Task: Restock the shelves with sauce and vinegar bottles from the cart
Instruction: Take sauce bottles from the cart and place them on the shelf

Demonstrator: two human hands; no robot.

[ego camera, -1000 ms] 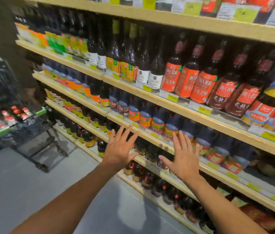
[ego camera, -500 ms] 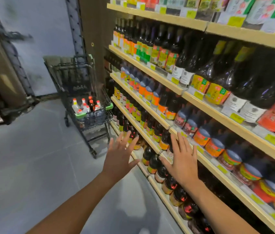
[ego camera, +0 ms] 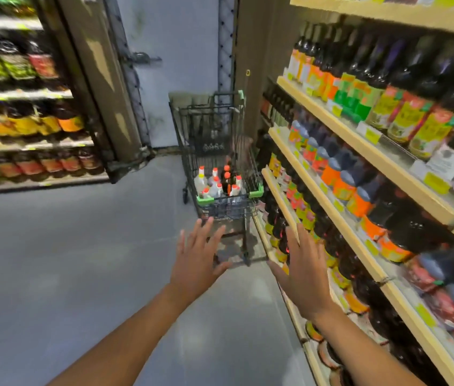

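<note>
Grey concrete floor (ego camera: 53, 260) stretches ahead of us down a shop aisle. Our left hand (ego camera: 196, 260) and right hand (ego camera: 302, 274) reach forward, palms down, fingers spread wide, holding nothing and touching nothing. Well ahead stands a dark wire shopping cart (ego camera: 220, 151), parked just beside the wooden shelves (ego camera: 359, 140) on our right, likely so stock can pass straight across. Inside its basket stand clear bottles with orange-and-white caps (ego camera: 212, 185) and dark bottles with red caps (ego camera: 227, 179), upright and bunched together. The shelves already hold dense rows of dark sauce bottles (ego camera: 404, 118). We judge the hands are free to fetch the next bottles.
</note>
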